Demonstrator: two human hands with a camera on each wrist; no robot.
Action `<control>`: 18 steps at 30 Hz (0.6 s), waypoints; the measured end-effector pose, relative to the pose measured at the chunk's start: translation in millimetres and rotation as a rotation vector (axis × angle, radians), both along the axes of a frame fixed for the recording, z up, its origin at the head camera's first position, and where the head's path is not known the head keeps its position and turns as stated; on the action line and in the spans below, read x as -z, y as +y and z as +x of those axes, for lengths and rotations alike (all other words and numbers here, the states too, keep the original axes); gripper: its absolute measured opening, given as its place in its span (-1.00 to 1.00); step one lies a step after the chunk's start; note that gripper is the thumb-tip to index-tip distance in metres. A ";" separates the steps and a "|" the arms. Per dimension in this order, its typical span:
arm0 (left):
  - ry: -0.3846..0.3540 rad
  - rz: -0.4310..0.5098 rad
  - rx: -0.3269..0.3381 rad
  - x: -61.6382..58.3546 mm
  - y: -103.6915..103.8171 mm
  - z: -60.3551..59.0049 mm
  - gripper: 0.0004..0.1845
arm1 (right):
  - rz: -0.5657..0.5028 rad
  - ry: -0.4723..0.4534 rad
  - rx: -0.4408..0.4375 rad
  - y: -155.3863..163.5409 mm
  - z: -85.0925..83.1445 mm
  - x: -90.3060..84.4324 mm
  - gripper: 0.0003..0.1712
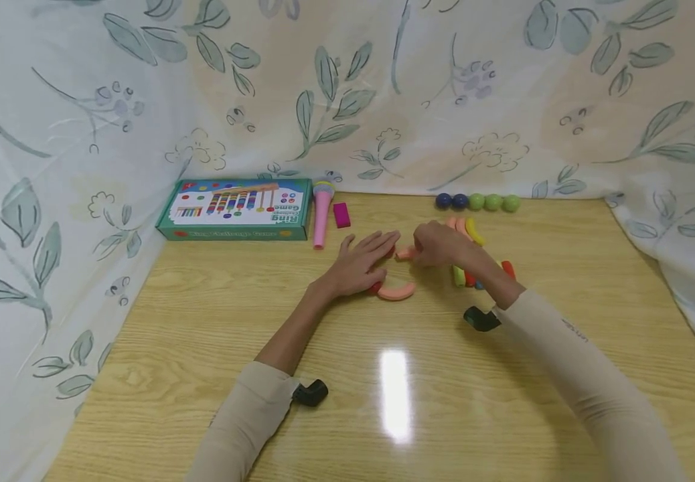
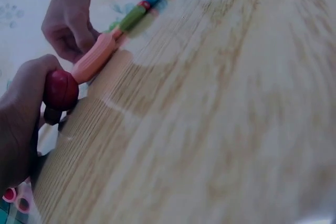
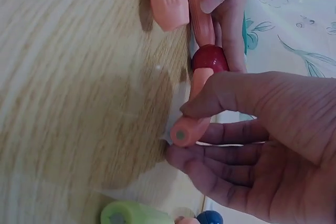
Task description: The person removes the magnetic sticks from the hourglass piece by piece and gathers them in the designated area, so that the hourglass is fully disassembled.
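My right hand (image 1: 440, 244) pinches a short curved salmon-pink piece (image 3: 195, 127) between thumb and fingers. One end of that piece meets a shiny red ball (image 3: 209, 59); whether they are joined I cannot tell. Spread over the table, my left hand (image 1: 356, 268) has fairly straight fingers, its fingertips at this ball and its thumb against a second red ball (image 2: 60, 90). From the second ball a curved salmon piece (image 1: 397, 293) extends to the right on the tabletop. Another salmon piece (image 3: 201, 19) lies between the two balls, mostly covered by my left hand in the head view.
Behind stand a boxed ring game (image 1: 233, 209), a pink toy microphone (image 1: 322, 214) and a magenta block (image 1: 341, 215). Blue balls (image 1: 451, 201) and green balls (image 1: 493, 202) line the back. Coloured sticks (image 1: 458, 276) and a yellow curved piece (image 1: 475, 231) lie around my right forearm.
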State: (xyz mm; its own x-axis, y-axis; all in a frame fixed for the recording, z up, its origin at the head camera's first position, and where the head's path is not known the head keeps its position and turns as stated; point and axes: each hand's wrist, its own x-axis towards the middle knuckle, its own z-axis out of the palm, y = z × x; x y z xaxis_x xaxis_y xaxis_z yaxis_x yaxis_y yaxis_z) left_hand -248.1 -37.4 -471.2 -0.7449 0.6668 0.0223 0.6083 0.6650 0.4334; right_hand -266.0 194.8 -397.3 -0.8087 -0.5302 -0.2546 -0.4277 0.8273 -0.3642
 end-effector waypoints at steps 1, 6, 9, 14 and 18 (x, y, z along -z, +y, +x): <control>0.001 -0.003 -0.003 0.0 0.1 0.3 -0.18 | -0.006 0.010 0.003 0.8 0.9 -0.8 -0.60; 0.000 0.016 -0.006 0.0 -0.2 0.5 -0.18 | -0.038 0.045 0.064 11.5 4.3 -8.3 -0.69; 0.001 0.048 -0.003 0.8 -0.5 -0.9 -0.19 | -0.081 0.074 0.050 24.5 4.0 -15.1 -0.76; -0.016 0.089 0.006 5.2 -3.0 -4.4 -0.18 | -0.201 0.092 0.067 48.1 4.4 -26.0 -0.74; -0.074 0.163 0.006 4.7 -7.9 -7.3 -0.11 | -0.285 0.146 0.151 69.7 5.7 -31.9 -0.76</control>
State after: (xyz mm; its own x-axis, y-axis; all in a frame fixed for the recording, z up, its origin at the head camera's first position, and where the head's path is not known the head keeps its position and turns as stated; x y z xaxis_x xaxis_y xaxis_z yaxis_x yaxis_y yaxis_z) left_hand -255.3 -45.3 -475.9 -0.7442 0.6636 0.0763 0.5750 0.5783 0.5788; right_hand -260.3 264.5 -365.4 -0.9004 -0.4350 0.0101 -0.3728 0.7593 -0.5333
